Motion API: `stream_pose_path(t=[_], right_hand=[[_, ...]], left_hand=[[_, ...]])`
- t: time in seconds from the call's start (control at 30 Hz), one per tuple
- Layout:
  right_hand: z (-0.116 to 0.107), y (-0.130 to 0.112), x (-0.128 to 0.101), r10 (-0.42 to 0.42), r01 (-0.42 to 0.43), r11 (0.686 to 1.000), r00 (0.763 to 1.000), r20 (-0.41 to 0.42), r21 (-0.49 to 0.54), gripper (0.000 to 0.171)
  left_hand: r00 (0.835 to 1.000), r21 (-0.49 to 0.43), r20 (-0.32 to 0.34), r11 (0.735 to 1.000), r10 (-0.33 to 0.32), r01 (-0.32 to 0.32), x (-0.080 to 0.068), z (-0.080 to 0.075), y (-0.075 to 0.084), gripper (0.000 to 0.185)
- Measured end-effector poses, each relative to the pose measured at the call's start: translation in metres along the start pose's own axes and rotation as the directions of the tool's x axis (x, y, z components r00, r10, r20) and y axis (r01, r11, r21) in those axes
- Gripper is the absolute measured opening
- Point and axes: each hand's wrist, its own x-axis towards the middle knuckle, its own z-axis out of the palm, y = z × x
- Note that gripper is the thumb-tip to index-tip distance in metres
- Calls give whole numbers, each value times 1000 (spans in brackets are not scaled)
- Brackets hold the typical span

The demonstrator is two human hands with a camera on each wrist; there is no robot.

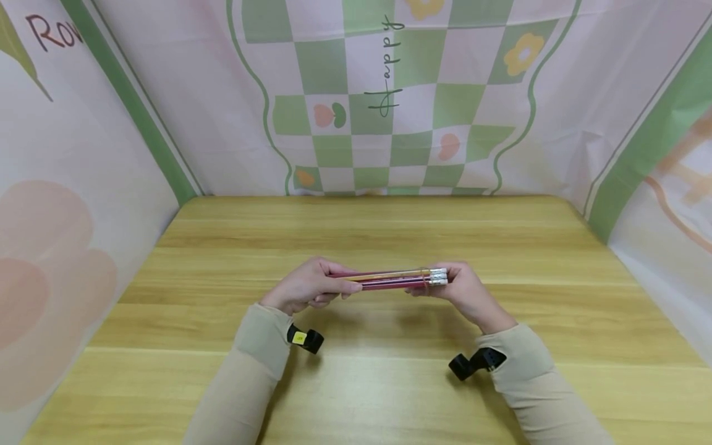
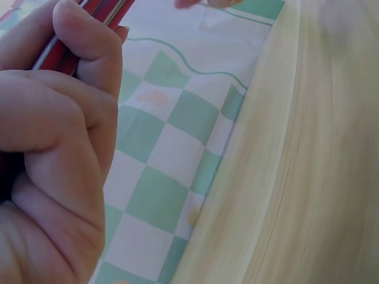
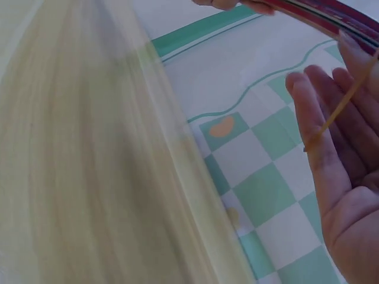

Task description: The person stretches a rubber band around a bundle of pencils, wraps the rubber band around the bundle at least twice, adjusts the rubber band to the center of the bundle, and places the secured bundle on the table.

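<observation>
A bundle of red and yellow pencils [image 1: 395,279] with metal-capped eraser ends is held level above the wooden table [image 1: 367,383]. My left hand [image 1: 311,285] grips the bundle's left end, its fingers curled round the pencils [image 2: 100,9]. My right hand [image 1: 464,290] holds the eraser end, with its fingers lying fairly straight under the pencils [image 3: 331,12]. A thin yellowish rubber band [image 3: 337,106] is stretched from one finger of the right hand [image 3: 337,154] up towards the bundle, and it shows near the eraser end [image 1: 426,281]. The thumb of the right hand is hidden in the wrist view.
A pink and green checked cloth backdrop [image 1: 389,123] closes off the back and both sides of the table. Both forearms wear beige sleeves [image 1: 261,346] with black wrist camera mounts [image 1: 473,364].
</observation>
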Motion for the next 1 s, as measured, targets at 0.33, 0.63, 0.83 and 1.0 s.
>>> stream_pose_path(t=[0.33, 0.63, 0.83, 1.0], right_hand=[[13, 18, 9, -14, 15, 1000, 999, -48, 17, 31], [29, 21, 7, -12, -68, 942, 972, -236, -328, 42], [35, 14, 8, -86, -73, 849, 958, -273, -524, 52], [37, 9, 9, -140, -81, 800, 938, -317, -595, 86]], left_hand=[[999, -87, -15, 995, 43, -44, 4, 4, -2, 33], [992, -321, -119, 943, 53, -89, 13, 18, -6, 26], [983, -410, -173, 903, 64, -131, 16, 33, -5, 21], [978, -472, -203, 870, 53, -145, 18, 43, -4, 22]])
